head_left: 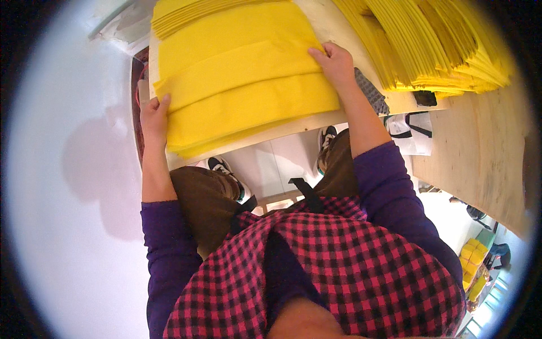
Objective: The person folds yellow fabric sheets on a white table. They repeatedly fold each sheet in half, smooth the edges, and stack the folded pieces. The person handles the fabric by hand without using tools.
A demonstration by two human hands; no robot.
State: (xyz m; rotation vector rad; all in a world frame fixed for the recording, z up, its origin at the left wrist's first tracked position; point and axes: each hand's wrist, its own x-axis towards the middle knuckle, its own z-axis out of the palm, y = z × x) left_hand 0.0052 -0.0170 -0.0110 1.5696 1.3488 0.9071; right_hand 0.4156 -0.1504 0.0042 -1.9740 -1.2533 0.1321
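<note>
A sheet of yellow cloth with a fold across it lies on a stack of similar yellow pieces at the near edge of the wooden table. My left hand is closed on the left edge of the cloth, thumb pointing up and the other fingers curled. On the opposite edge, higher up, my right hand grips the cloth with its thumb on top; its lower fingers are partly hidden. Between the hands the cloth lies fairly flat, its fold running from side to side.
Folded yellow cloths stand in a large pile at the far right. A grey textured pad and a small black object lie near the table's edge. A wall rises on the left. Below hangs a white bag with black straps.
</note>
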